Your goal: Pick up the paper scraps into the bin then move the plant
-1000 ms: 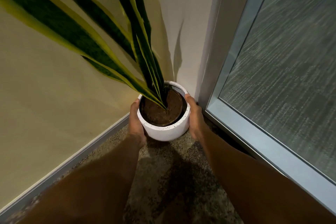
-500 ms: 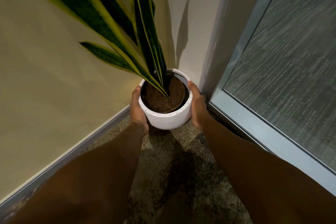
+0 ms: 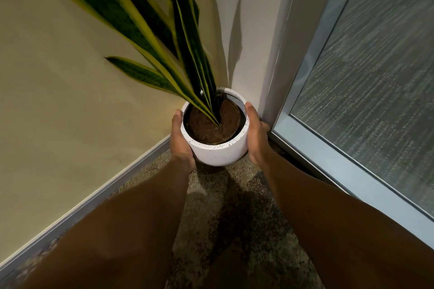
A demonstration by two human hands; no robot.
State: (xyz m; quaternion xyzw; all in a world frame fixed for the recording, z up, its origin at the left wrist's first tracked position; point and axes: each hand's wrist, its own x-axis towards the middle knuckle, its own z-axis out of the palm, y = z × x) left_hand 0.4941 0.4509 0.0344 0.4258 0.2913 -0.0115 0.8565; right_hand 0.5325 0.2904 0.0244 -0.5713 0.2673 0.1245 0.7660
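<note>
2 hands, left hand [image 3: 180, 141] and right hand [image 3: 256, 136], cup the pot [image 3: 220, 151].

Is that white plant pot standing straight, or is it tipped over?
Roughly upright: the white pot shows its round soil top, left hand and right hand cupping its sides. Slight tilt: cannot tell.

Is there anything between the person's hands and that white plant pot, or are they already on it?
Nothing visible stands between them. The left hand and right hand each hold a side of the white plant pot in the corner.
</note>
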